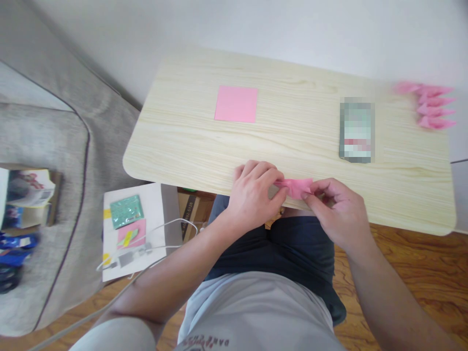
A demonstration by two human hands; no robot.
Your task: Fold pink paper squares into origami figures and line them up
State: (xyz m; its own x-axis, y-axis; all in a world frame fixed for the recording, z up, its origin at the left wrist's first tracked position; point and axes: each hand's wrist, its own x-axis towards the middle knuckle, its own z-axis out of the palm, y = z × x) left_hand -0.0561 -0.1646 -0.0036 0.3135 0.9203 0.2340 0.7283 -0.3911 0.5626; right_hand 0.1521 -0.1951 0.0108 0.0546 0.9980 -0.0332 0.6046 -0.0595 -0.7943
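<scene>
A partly folded piece of pink paper (pixel 298 187) is held between both hands at the table's near edge. My left hand (pixel 258 192) pinches its left end between thumb and fingers, the back of the hand covering part of it. On the other end, the thumb and forefinger of my right hand (pixel 334 207) are closed. The paper has creases and a pointed, narrow middle; its exact shape is partly hidden by the fingers. Farther back on the table lies a flat pink square of paper (pixel 237 104). Several folded pink paper figures (pixel 435 107) stand in a cluster at the far right.
A phone-like object with a blurred-out surface (pixel 357 130) lies on the pale wooden table (pixel 292 97). Left of my legs, a white box (pixel 155 209) carries a green packet (pixel 126 211), pink paper and a white cable. A grey sofa (pixel 51 131) stands at the left.
</scene>
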